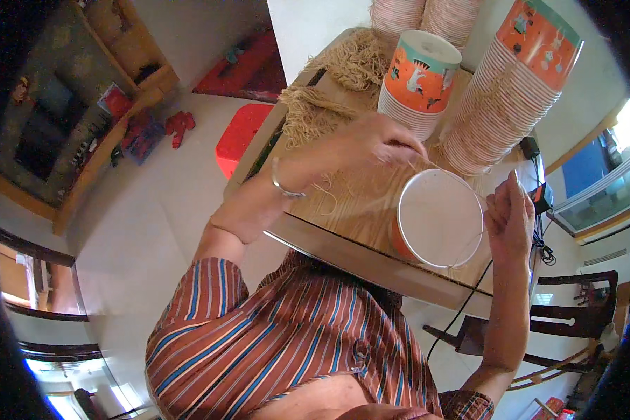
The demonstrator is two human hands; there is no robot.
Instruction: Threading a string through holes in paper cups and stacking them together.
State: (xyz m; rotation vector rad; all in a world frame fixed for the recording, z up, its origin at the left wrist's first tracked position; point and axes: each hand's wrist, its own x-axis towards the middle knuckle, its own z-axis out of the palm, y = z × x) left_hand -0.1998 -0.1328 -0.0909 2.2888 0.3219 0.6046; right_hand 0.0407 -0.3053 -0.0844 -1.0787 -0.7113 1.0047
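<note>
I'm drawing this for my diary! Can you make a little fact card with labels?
Left hand: pinching a thin strand near the far rim of the tub
Right hand: fingers curled in, just right of the tub
Tub: open, orange outside, white inside
Behind: taller tub stack, shorter tub stack
Table: wood-look, tan string bundles on it
</note>
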